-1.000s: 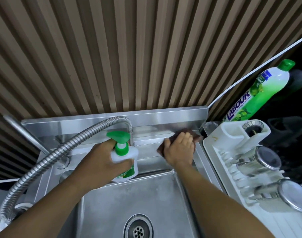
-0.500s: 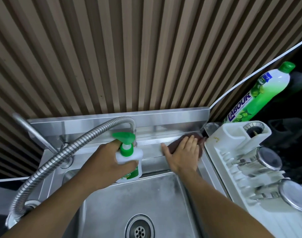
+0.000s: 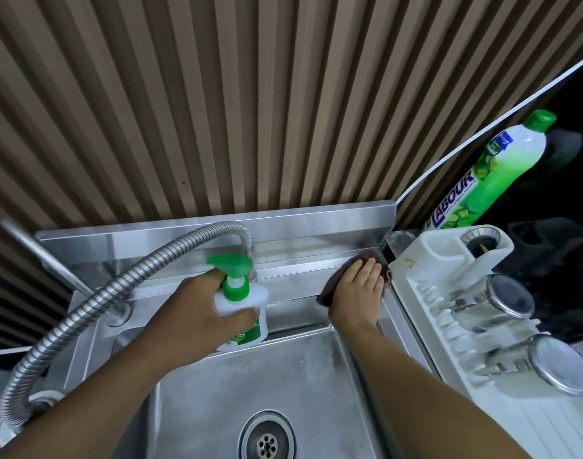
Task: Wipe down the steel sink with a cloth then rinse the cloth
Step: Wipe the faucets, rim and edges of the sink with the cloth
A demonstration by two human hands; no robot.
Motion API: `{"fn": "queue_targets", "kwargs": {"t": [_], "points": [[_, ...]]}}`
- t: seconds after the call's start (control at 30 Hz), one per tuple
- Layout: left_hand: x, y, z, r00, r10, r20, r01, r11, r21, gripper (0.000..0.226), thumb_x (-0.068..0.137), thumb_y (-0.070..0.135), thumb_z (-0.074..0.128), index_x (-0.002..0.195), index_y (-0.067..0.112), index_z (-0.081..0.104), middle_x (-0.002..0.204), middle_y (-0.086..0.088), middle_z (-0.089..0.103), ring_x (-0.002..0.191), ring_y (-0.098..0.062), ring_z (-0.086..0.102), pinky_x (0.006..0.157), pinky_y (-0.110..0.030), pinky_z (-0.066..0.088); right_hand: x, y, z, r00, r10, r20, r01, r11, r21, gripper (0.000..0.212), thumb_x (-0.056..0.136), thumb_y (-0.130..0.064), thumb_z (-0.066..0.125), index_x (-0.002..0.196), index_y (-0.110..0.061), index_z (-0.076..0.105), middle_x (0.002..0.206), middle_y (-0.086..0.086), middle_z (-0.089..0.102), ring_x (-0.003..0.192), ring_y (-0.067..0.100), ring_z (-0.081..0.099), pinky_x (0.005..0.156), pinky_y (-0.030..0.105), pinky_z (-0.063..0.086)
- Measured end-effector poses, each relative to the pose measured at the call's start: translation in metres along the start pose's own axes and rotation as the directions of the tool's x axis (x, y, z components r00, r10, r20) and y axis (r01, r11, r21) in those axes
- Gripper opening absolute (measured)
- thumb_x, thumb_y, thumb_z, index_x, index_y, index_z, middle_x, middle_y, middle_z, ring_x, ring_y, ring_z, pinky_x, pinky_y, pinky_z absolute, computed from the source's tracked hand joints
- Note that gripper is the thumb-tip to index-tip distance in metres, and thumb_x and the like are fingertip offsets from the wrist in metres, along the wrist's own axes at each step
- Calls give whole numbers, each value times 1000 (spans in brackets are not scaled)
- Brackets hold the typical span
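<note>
The steel sink (image 3: 237, 385) fills the lower middle, its drain (image 3: 267, 438) at the bottom. On the sink's back ledge, in the far right corner, lies a dark brown cloth (image 3: 326, 289). My right hand (image 3: 358, 293) presses flat on it with straight fingers, and most of the cloth is hidden under the palm. My left hand (image 3: 197, 316) grips a white pump bottle with a green top (image 3: 240, 309) and holds it up just above the ledge, left of the cloth.
A flexible steel faucet hose (image 3: 84, 306) arcs from lower left to the spout above the bottle. A white dish rack (image 3: 422, 260) with steel cups (image 3: 509, 299) borders the sink on the right. A green dish-soap bottle (image 3: 495, 173) leans behind it. Slatted wall behind.
My right hand has slid the cloth rightwards along the back ledge into the corner by the dish rack. My left hand still holds the pump bottle up.
</note>
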State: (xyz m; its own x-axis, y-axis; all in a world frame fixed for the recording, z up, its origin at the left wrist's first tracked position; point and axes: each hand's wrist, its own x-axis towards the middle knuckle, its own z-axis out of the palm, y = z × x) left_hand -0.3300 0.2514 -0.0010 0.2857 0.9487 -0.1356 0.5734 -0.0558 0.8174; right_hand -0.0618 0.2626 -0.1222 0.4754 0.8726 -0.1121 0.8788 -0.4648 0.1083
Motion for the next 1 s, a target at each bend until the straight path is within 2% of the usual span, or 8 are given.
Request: {"fn": "queue_targets", "kwargs": {"t": [0.2,0.33,0.4,0.47,0.53,0.67,0.87,1.0], "points": [[2,1,-6,1000,-8,4,8,1000,-22,43,61,52,78,98,33,67,89,19,71,84,-9,69,77,-36,59,-28,-24,13,945,-298,-139,307,950,54,99,80,-17,76,157,1,15,161,29,19,150,44,18,124,52,13],[1,3,-2,1000,-10,-6,10,1000,-4,28,72,31,85,94,32,67,87,20,71,81,-8,69,80,-41,59,-50,-44,26,795,-562,-228,600,785,155,92,71,-24,71,154,-7,35,157,18,37,144,39,35,121,52,18],[0,4,-2,1000,-8,-5,8,1000,2,31,68,36,83,94,32,67,87,21,71,82,-9,69,81,-41,58,-54,-46,26,756,-607,-247,652,734,193,89,74,-33,56,155,-11,30,159,13,35,147,35,30,124,51,13],[1,3,-4,1000,-20,-3,20,1000,-2,39,61,47,79,96,32,68,88,21,71,82,-8,69,80,-41,59,-48,-39,23,801,-559,-213,595,782,187,87,80,-38,48,158,-11,20,163,13,26,152,33,18,125,49,2],[3,2,-4,999,-35,-2,35,999,-3,38,65,43,83,97,33,67,88,23,71,82,-6,69,80,-40,60,-36,-23,14,903,-408,-138,429,882,198,90,86,-42,49,159,-6,11,166,17,14,154,34,8,124,50,-5],[3,0,-1,999,-34,-8,34,999,7,31,71,34,85,96,32,67,87,23,70,80,-5,69,78,-38,59,-8,9,-6,994,-96,44,85,975,206,89,96,-48,39,157,1,-2,166,21,2,154,35,1,125,47,0],[5,2,-2,1000,-16,-4,16,1000,6,28,72,32,84,95,32,68,84,20,71,78,-5,69,75,-37,59,-40,22,-2,994,-63,84,56,995,88,88,96,-45,41,155,7,1,163,28,8,152,41,9,125,48,11],[7,0,-2,1000,-2,0,2,1000,3,31,70,39,83,97,33,67,87,21,70,81,-6,68,72,-30,58,-39,34,-6,990,-103,97,96,993,73,89,97,-46,42,156,5,-2,165,25,6,153,38,5,124,48,7]]}}
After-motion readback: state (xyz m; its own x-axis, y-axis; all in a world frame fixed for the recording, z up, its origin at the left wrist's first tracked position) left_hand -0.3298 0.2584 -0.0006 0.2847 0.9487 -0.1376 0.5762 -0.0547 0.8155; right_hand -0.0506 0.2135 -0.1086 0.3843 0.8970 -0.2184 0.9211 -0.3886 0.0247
